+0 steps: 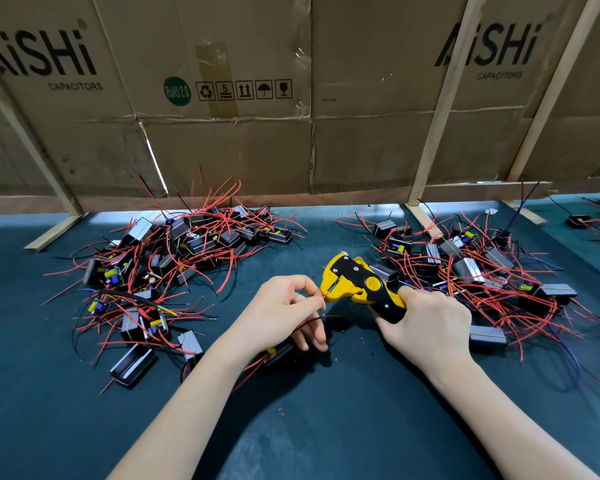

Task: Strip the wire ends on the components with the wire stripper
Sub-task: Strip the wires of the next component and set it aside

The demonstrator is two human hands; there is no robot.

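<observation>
Two bare arms reached in from the bottom edge over the dark teal tabletop [309, 427]. On that tabletop the left hand [284, 313] had its grip pinched on a thin red wire [321, 297], thumb and first finger tight on it. The wire's tip was right at the mouth of the wire stripper [357, 284], touching the yellow head. The other fingers of that hand were curled over a small black component [280, 351] with a bit of yellow on it, and a black wire [312, 320] curved out across those fingers.

The right hand [426, 320] had its grip wrapped tight round the black and yellow handles of the wire stripper, with the head pointing to the left.

Little red bits of wire skin [335, 358] lay on the tabletop near the hands.

One heap of components [174, 258] with red and black wires sat to the left, well apart from the hands. Another heap [471, 268] sat to the right, just behind the right hand. Flat cardboard boxes [243, 150] with pale wooden strips [433, 126] stood up like a wall at the back.
</observation>
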